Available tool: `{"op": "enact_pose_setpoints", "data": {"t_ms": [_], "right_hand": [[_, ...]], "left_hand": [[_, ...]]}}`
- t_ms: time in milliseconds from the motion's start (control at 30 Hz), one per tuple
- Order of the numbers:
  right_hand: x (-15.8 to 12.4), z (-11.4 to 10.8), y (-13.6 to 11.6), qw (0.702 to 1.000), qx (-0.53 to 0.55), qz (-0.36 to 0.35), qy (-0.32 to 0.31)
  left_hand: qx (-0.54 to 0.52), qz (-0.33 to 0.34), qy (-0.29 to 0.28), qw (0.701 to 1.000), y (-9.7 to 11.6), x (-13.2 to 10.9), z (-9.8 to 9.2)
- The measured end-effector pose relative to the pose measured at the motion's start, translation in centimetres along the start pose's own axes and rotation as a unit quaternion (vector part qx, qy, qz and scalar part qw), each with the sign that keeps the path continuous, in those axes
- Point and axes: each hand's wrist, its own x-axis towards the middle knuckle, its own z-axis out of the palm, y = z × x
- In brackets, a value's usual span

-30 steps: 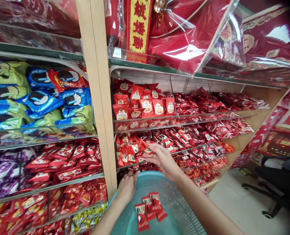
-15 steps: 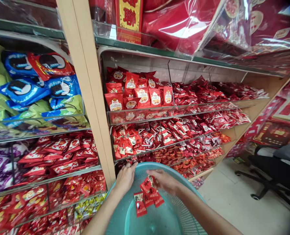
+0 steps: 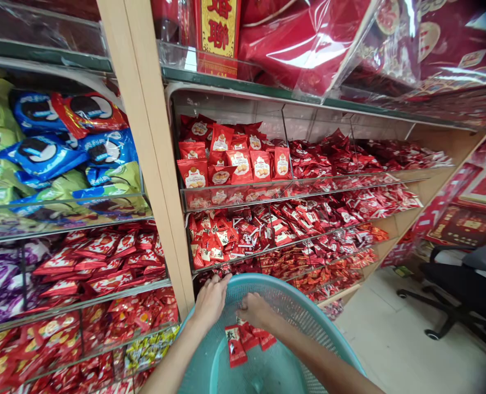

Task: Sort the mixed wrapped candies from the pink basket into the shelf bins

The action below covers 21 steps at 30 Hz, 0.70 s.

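Observation:
A teal plastic basket (image 3: 267,282) with perforated walls stands in front of me, below the shelves. My left hand (image 3: 210,300) is closed over the basket's rim at its far left side. Inside the basket, my right hand (image 3: 257,311) hangs with its fingers curled together, just over several small red candy packets (image 3: 236,347). These lie in a loose group, one showing a dark character on a pale patch. A packet's pale edge peeks out below my right fingertips; whether they hold it is hidden.
Shelf compartments hold red packets with dark characters (image 3: 216,241), larger red cookie packets (image 3: 240,164) and blue biscuit packets (image 3: 46,153). A wooden post (image 3: 154,137) divides the shelving. An office chair (image 3: 460,279) stands on the pale floor at right.
My right hand has moved left and curled its fingers, covering the upper packets that showed at it before. My left hand stays on the rim. The view has shifted slightly.

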Motion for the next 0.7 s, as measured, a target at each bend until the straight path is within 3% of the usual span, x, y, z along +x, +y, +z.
{"op": "enact_pose_setpoints", "data": {"t_ms": [167,367,600,700], "right_hand": [[-0.4,-0.2,0.0,0.999,-0.049,-0.005,-0.007],[-2.5,-2.4,0.0,0.996,-0.071,-0.044,0.029],[-5.4,-2.7,0.1,0.974,-0.107,-0.199,0.022],[-5.6,-3.3,-0.6,0.965,-0.086,-0.241,0.061]], "left_hand": [[0.005,-0.005,-0.008,1.000,0.3,-0.1,-0.5],[0.004,-0.011,-0.011,1.000,0.4,-0.1,-0.7],[0.000,-0.009,-0.004,1.000,0.2,-0.1,-0.3],[-0.007,-0.008,-0.001,1.000,0.0,-0.1,0.1]]}}
